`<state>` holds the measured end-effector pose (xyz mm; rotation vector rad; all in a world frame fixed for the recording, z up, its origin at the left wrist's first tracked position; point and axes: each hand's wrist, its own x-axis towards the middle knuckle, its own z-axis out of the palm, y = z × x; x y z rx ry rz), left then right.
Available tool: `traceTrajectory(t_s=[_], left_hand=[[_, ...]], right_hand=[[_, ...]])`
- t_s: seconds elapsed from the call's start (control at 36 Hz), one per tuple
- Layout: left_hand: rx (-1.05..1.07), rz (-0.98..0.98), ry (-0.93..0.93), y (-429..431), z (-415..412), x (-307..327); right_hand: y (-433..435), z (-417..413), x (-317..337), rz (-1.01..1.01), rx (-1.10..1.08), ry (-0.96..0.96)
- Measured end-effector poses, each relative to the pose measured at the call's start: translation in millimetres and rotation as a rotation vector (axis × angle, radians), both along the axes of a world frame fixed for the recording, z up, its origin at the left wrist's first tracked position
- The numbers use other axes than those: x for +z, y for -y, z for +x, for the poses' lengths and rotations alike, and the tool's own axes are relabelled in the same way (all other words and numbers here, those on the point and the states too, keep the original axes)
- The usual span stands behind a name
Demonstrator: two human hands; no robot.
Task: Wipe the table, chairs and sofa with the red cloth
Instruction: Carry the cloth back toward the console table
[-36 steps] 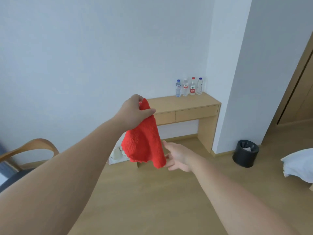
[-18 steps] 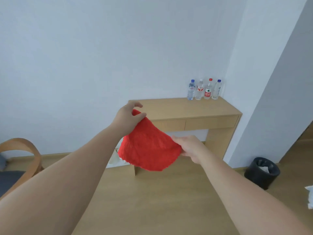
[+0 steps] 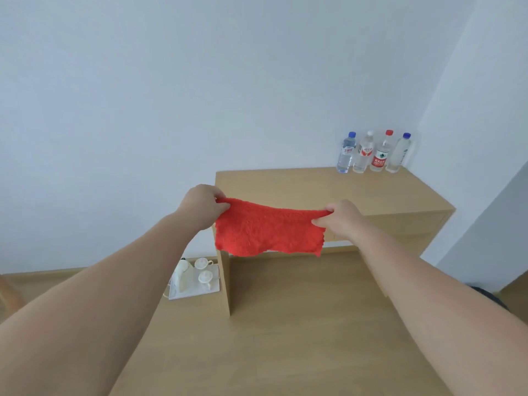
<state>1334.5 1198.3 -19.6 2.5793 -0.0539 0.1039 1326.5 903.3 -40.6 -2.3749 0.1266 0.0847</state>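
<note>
The left hand pinches one top corner of the red cloth and the right hand the other, fingers curled on the fabric, so it hangs spread in the air before the table — apparently not yet touching it. To wipe well, lay it flat on the bare near top and sweep toward the wall, slowing before the four water bottles in the far right corner — they look easy to topple.

four water bottles in a row, kettle tray on floor
</note>
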Motion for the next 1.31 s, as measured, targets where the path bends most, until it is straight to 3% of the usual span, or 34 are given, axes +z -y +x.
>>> traceTrajectory(t_s=[0.25, 0.39, 0.69, 0.86, 1.03, 1.11, 1.17, 1.31], left_hand=[[0.209, -0.275, -0.138, 2.4, 130.3, -83.9], [0.409, -0.411, -0.148, 14.5, 221.0, -138.9], [0.487, -0.452, -0.303, 3.0, 369.1, -226.3], [0.579, -0.291, -0.201, -9.9, 396.8, -254.3], [0.460, -0.022, -0.272, -6.0, 383.6, -276.1], [0.641, -0.259, -0.308, -3.2, 377.4, -282.7], [0.789, -0.419, -0.330, -3.4, 376.5, -282.3], [0.737, -0.506, -0.389, 0.4, 371.1, -274.7]], right_hand=[[-1.3, 165.1, -69.3, 0.339, 0.022, -0.136], [-4.1, 272.1, -119.2, 0.239, 0.112, -0.078], [-32.3, 446.0, -208.3, 0.024, 0.237, -0.135], [-52.5, 478.7, -229.5, -0.083, 0.327, -0.097], [-50.7, 473.8, -248.2, -0.302, 0.521, 0.069], [-51.7, 467.0, -261.1, -0.516, 0.746, 0.018], [-54.6, 465.6, -269.1, -0.631, 0.786, -0.046], [-64.3, 464.4, -270.5, -0.726, 0.760, -0.104]])
